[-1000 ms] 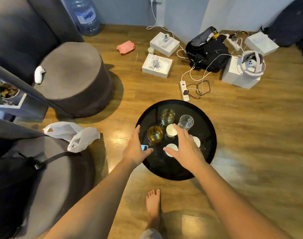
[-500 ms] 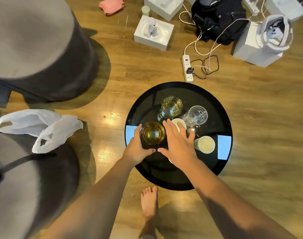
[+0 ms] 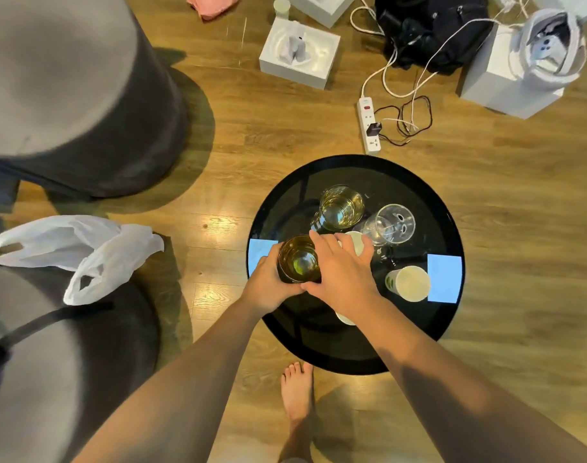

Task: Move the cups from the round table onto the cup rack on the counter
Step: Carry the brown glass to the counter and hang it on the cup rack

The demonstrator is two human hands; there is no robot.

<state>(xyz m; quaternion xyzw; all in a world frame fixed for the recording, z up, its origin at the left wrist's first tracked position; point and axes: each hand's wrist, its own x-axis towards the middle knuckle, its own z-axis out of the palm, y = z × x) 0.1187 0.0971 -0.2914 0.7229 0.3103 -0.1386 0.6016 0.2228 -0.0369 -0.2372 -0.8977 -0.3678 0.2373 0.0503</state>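
A round black glass table (image 3: 355, 355) carries several cups. My left hand (image 3: 268, 285) grips an amber glass (image 3: 299, 260) from its left side. My right hand (image 3: 342, 272) lies just right of that glass, its spread fingers reaching over a small white cup (image 3: 357, 242) and its thumb next to the amber glass. Behind them stand a second yellowish glass (image 3: 340, 207) and a clear glass (image 3: 390, 225). Another white cup (image 3: 409, 283) stands at the right. Only the edge of a third white cup (image 3: 345, 319) shows under my right wrist. No cup rack or counter is in view.
A grey pouf (image 3: 68, 95) stands at the upper left, and a white plastic bag (image 3: 75, 252) lies on a seat at the left. White boxes (image 3: 299, 55), a power strip (image 3: 369, 125) with cables and a black bag (image 3: 432, 31) cover the floor behind the table. My bare foot (image 3: 297, 392) is beside the table.
My view has moved closer over the table. My left hand has closed round the amber glass, and my right hand has slid forward over the small white cup.
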